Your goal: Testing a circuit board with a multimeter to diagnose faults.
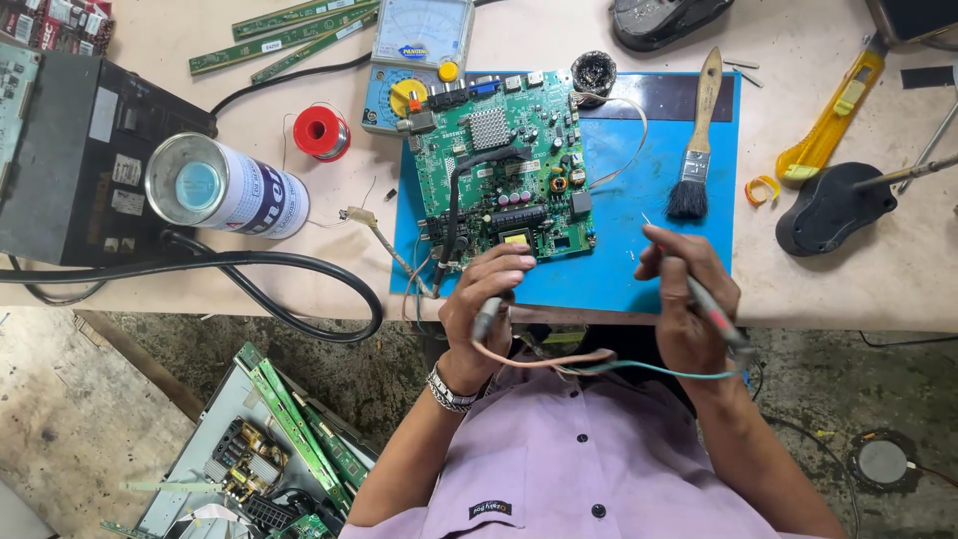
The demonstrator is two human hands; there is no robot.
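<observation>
A green circuit board (pixel 504 170) lies on a blue mat (pixel 639 255) at the table's front. My left hand (pixel 484 304) grips a grey meter probe (pixel 486 317) at the board's near edge, beside a bundle of wires. Just right of the board, over the mat, my right hand (pixel 689 299) holds a red meter probe (pixel 711 309) with its thin tip pointing up and left. The probes' leads (pixel 599 364) loop back toward my chest. An analogue multimeter (pixel 419 60) sits behind the board.
A paintbrush (pixel 697 140), a yellow utility knife (pixel 833 115) and a black soldering stand (pixel 828 205) lie to the right. A white spray can (pixel 230 190), a red solder spool (pixel 321 132) and a black box (pixel 75 160) stand left. Opened electronics (pixel 269 449) lie on the floor.
</observation>
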